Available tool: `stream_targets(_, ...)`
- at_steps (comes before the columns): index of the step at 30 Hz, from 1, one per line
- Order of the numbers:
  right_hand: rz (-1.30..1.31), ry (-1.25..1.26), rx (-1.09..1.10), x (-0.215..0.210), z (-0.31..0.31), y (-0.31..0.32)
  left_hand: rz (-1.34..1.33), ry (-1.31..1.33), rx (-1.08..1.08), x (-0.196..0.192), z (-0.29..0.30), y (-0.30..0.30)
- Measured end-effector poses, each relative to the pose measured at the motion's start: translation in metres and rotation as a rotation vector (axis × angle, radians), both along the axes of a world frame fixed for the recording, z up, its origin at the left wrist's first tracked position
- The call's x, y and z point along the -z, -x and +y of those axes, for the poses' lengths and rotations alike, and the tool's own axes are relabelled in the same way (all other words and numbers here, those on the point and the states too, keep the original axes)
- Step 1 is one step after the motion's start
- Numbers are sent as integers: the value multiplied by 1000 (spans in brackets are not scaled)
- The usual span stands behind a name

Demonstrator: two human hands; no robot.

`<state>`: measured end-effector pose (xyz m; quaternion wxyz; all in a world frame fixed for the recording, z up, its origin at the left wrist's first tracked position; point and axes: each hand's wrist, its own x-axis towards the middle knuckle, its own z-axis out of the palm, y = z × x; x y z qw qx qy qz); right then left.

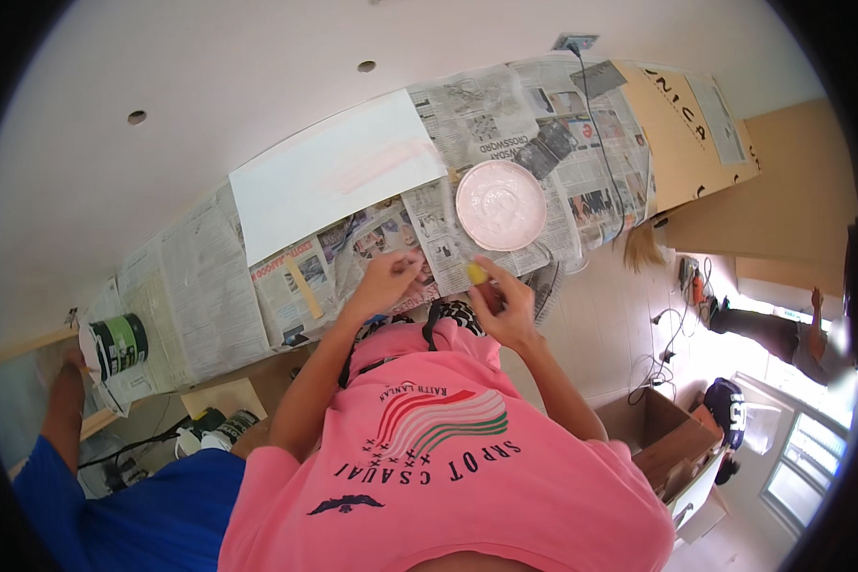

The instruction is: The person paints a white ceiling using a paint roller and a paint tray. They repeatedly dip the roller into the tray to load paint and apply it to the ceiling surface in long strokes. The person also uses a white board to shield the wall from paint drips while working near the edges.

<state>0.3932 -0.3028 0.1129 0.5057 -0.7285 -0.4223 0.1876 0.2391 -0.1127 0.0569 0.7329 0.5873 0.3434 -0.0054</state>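
Observation:
My right hand [501,303] is raised in front of my chest and pinches a small yellow object [476,275]. My left hand [388,278] hovers just beside it over the newspaper-covered table [210,286], fingers loosely curled; whether it holds anything I cannot tell. Just beyond both hands sits a round bowl of pale pink paint [500,205]. A white sheet [334,172] with a faint pink smear lies to the left of the bowl. My pink shirt fills the lower middle of the view.
A black paint can with a green label [119,345] stands at the table's left end, near another person's arm in a blue sleeve [62,419]. A brown cardboard sheet [682,124] covers the table's right end. Cables, boxes and another person [782,334] occupy the floor at right.

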Motion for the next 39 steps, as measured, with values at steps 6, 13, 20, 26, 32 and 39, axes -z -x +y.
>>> stream_targets(6, -62, 292, 254, -5, -94, -13, -37, 10, -87, 23, -27, -83)
stream_targets(13, -18, 339, 279, 21, -88, -26, -9, 41, -178, 54, -49, -92)
stream_targets(20, -103, 289, 248, 34, -102, -13, -1, -12, -149, 56, -57, -90)
stream_targets(26, -75, 350, 236, 15, -128, -9, -48, -64, -200, 60, -66, -88)
stream_targets(32, -91, 269, 215, 28, -94, -42, -75, -69, -237, 52, -72, -87)
stream_targets(39, -72, 297, 187, 32, -130, -22, -129, -89, -234, 58, -77, -84)
